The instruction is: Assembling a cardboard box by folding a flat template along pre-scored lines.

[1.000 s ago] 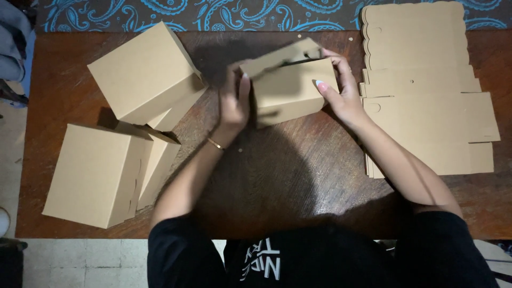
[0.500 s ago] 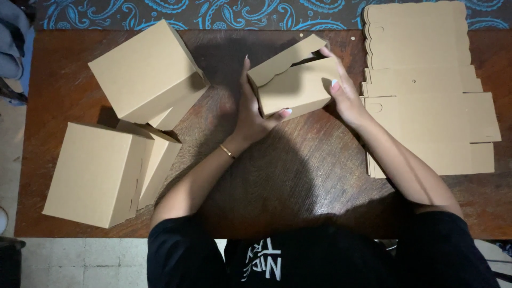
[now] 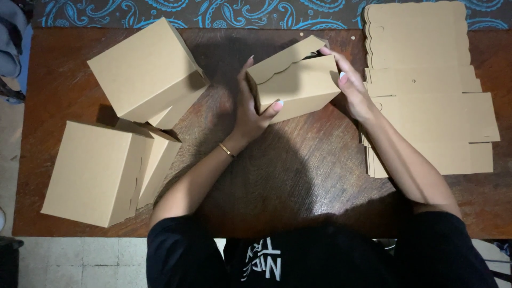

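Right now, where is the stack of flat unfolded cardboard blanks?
In the head view, the stack of flat blanks lies at the table's far right, just beyond the right hand.

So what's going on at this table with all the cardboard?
A person at a wooden table holds a small brown cardboard box between both hands. The left hand grips its near left side, and the right hand presses its far right end, where a scalloped flap stands partly open. Two folded boxes sit on the left. A stack of flat unfolded box blanks lies on the right.
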